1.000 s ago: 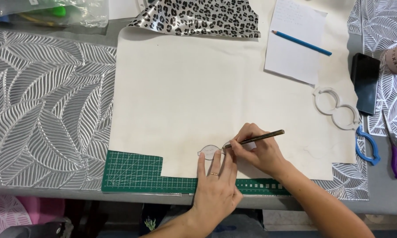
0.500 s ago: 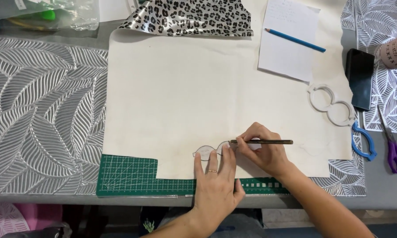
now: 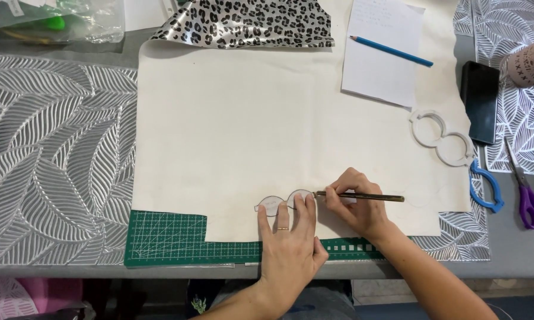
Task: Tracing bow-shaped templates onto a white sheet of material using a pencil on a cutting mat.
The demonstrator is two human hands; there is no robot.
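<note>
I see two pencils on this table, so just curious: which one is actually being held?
The dark pencil, gripped in the right hand with its tip at the small template. The blue pencil lies untouched on the white paper sheet farther back.

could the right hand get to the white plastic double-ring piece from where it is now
Probably yes. The right hand, holding a dark pencil, sits on the cream sheet; the white plastic double-ring piece lies up and right of it, with only bare sheet between. It would have to free its fingers first.
</note>
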